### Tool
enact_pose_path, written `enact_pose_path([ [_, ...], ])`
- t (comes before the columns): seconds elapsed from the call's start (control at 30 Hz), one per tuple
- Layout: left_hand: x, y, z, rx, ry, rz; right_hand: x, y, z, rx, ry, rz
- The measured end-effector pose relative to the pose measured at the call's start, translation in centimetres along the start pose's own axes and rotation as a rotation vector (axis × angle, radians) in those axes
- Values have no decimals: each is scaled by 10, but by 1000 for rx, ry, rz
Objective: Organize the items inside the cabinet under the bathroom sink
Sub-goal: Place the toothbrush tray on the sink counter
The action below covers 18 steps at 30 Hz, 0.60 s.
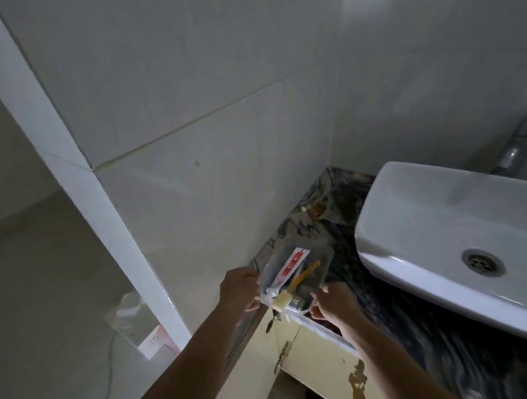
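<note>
A clear plastic tray (321, 266) sits at the near left end of the dark marble countertop (337, 211). Inside it lie a white and red tube (289, 266) and a yellow toothbrush (299, 281). My left hand (240, 286) grips the tray's left edge. My right hand (331, 300) grips its near right corner. Below the counter, the cream cabinet door (329, 363) with a metal hinge shows worn patches; the cabinet's inside is hidden.
A white basin (424, 216) with a metal drain and a chrome faucet (515, 149) fills the right side of the counter. Tiled walls stand behind and to the left. On the floor at left lie a clear plastic container (129, 318) and a thin cord.
</note>
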<state>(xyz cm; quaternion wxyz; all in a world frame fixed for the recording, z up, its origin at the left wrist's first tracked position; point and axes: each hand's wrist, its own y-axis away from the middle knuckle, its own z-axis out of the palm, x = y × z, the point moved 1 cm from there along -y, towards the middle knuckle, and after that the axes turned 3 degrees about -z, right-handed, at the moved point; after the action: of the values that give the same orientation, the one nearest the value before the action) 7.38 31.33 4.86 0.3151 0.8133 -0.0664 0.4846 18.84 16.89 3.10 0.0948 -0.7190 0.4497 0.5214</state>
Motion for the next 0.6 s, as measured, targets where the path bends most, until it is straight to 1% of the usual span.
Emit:
enact_pose_path([
  [0.1, 2, -13, -4, 90, 99, -41, -7, -11, 5, -23, -15, -15],
  [0.23, 0, -22, -9, 135, 217, -80, -15, -22, 17, -60, 17, -52],
  [0.33, 1, -26, -10, 149, 303, -76, -19, -27, 26, -71, -10, -42],
  [0.37, -2, -30, -10, 149, 270, -41, -21, -27, 29, -79, -4, -40],
  [0.43, 1, -24, -16, 154, 154, -50, -24, -27, 32, -107, 37, -42],
  [0.47, 1, -17, -15, 183, -64, -2, -25, -26, 33, -113, 46, -41],
  [0.5, 0, -14, -14, 191, -185, 49, -26, -24, 33, -116, 45, -48],
  [0.53, 1, -11, -15, 156, -186, 59, -26, -22, 32, -121, 41, -49],
  [0.6, 4, 0, -17, 186, -101, 38, -23, -10, 28, -112, 27, -34],
])
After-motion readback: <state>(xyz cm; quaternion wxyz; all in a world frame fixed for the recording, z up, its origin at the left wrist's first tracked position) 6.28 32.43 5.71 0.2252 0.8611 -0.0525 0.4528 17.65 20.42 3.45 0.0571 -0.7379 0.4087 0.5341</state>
